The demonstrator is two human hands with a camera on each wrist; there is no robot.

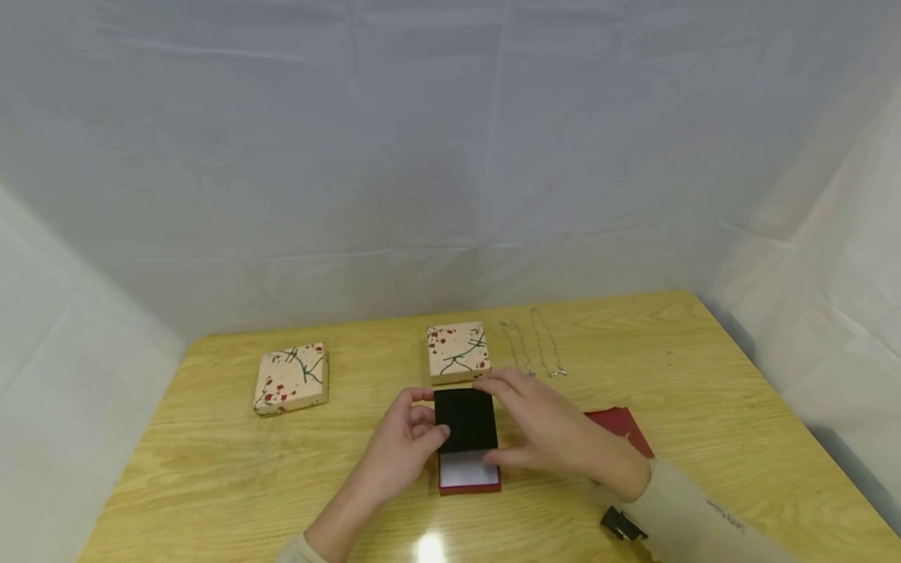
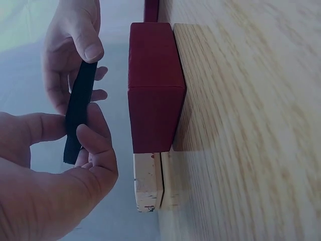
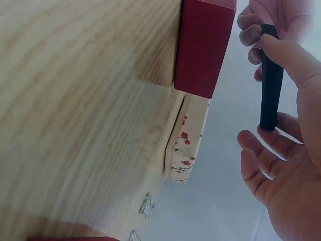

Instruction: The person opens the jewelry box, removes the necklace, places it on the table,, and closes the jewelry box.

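Over a red box (image 1: 470,489) with a whitish inside, both hands hold a thin black square pad (image 1: 464,421). The left hand (image 1: 404,438) pinches its left side, thumb on top and fingers below. My right hand (image 1: 545,426) grips it from the right, with the thumb at the near edge and fingers toward the far one. The left wrist view shows the pad (image 2: 80,110) edge-on, raised clear of the red box (image 2: 155,85). In the right wrist view, the right hand (image 3: 296,150) has fingertips at the pad's far end.
A cream box with blossom print (image 1: 457,352) lies just behind the red box; a similar floral box (image 1: 292,378) sits farther left. Two thin chain necklaces (image 1: 545,344) lie at the back right. Under the right forearm is a dark red flat piece (image 1: 622,426).
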